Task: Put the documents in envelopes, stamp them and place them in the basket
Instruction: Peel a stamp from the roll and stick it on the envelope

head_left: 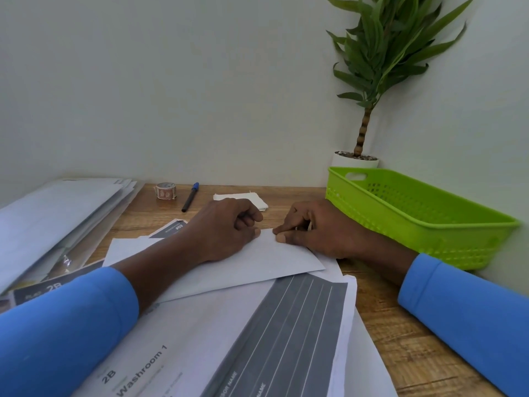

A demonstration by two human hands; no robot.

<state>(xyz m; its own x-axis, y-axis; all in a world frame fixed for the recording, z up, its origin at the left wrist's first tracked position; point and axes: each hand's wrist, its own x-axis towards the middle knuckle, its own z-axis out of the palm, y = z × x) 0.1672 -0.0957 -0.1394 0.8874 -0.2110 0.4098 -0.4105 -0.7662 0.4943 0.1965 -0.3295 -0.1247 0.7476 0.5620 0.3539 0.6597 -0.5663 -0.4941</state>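
A white envelope [257, 265] lies on a spread of printed documents [229, 325] in the middle of the wooden desk. My left hand [226, 227] rests on the envelope with its fingers curled and its thumb tip at the far edge. My right hand [315, 233] meets it from the right, with index finger and thumb pinching the same far edge. A small white sliver shows between the right fingers; I cannot tell what it is. The green plastic basket [429, 219] stands at the right, against the wall. A roll of stamps [165, 191] sits at the back of the desk.
A blue-capped pen [190, 197] lies beside the stamp roll. A small white folded piece [243, 197] sits behind my left hand. A stack of envelopes and papers [57, 219] fills the left side. A potted plant [363, 124] stands in the back right corner.
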